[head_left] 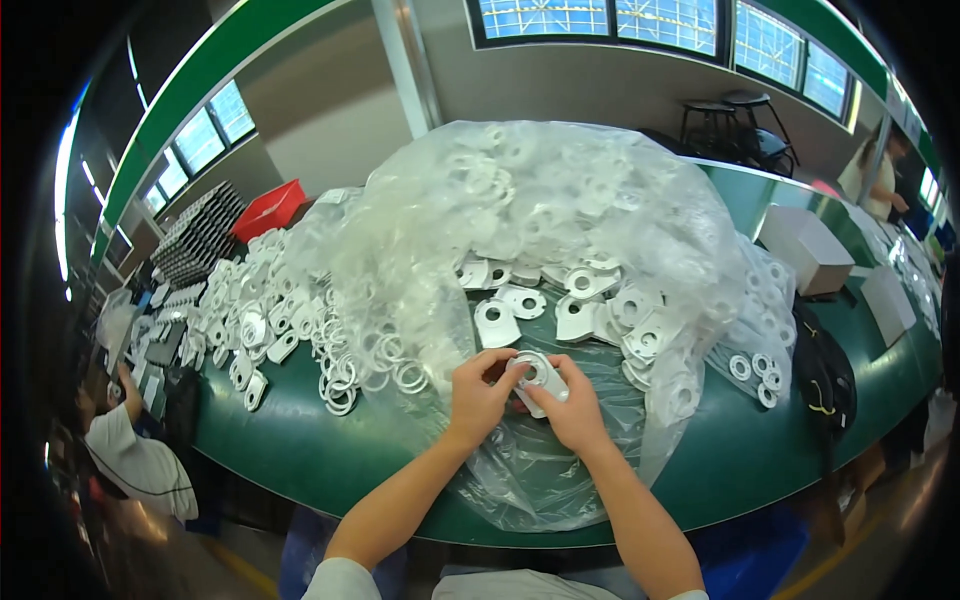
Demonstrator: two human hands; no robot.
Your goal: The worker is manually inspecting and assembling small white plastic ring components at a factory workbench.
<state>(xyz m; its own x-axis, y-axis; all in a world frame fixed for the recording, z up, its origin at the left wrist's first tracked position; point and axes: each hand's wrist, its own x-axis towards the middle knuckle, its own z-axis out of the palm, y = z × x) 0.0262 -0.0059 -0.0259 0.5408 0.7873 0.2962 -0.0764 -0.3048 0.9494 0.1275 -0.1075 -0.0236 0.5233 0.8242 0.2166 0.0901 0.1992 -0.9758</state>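
Between both hands, above the plastic sheeting, is a white plastic part (546,378) with a round collar and a hole at one end. My left hand (483,392) grips its left side, thumb against the ring-shaped end. On the other side my right hand (575,405) closes around the flat body. Just beyond the hands, loose white parts (497,322) of similar shape lie on the clear plastic bag (590,400). More of them are heaped inside the bag, blurred by its film.
White rings (340,385) and a pile of white parts (265,310) cover the left of the green table (320,450). A red bin (268,210) and stacked grey trays (198,230) stand behind. To the right are a white box (805,250) and a black bag (825,370). A co-worker (140,450) is at far left.
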